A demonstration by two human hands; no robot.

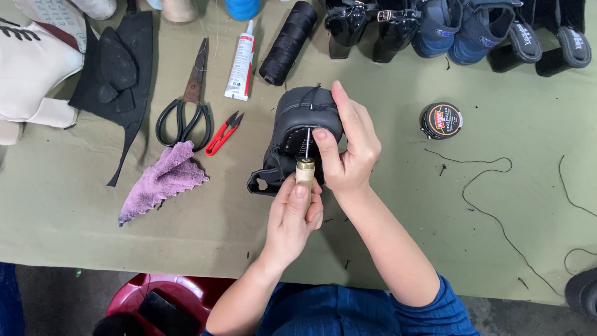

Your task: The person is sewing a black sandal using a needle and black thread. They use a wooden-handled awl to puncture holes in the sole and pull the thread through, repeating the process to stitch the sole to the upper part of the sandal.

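The left hand [292, 214] gripped the awl [305, 169] tightly, its needle at the sole. The right hand [348, 146] clasped the black shoe [298, 134] mid-tabletop [385, 211]. A straight, slow push, away from the right hand's fingers, seemed wise.

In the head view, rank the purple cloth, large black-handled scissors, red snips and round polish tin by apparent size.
1. Purple cloth
2. Large black-handled scissors, close to the cloth
3. Red snips and round polish tin: look alike, unranked
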